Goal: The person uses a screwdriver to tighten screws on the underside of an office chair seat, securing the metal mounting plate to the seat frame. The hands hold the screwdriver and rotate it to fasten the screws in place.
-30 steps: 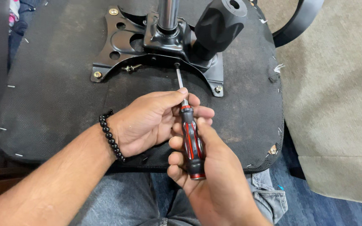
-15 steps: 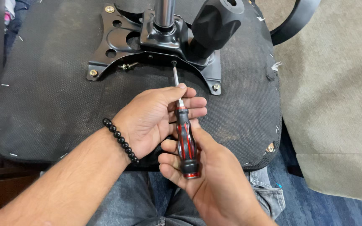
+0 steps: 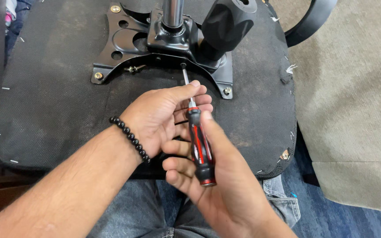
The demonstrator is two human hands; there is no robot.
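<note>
- Head view, item one: one screwdriver (image 3: pixel 200 150) with a red-and-black handle and a slim steel shaft. Its tip meets a dark screw head at the near edge of the metal plate (image 3: pixel 124 42), so we read the tool as lined up along the screw's axis.
- Head view, item two: our right hand (image 3: pixel 217 185), closed around the handle from below, palm cupping the butt end, a grip that suits turning and pushing at once.
- Head view, item three: our left hand (image 3: pixel 164 117), fingers curled loosely about the shaft just above the handle, thumb side up; we judge that it steadies the shaft so the tip does not slip. The two hands sit close together, touching along the tool.
- Head view, item four: one bead bracelet (image 3: pixel 131 139), black, on the left wrist.
- Head view, item five: one chair seat (image 3: pixel 45 114), turned underside up, covered in black fabric, resting across our lap.
- Head view, item six: the one black metal plate, bolted to the seat; we count three brass-coloured bolts showing at its corners.
- Head view, item seven: one steel column (image 3: pixel 173 13) rising from the plate, and one black knob (image 3: pixel 228 22) beside it.
- Head view, item eight: one curved armrest (image 3: pixel 309 22), black, at the far right.
</note>
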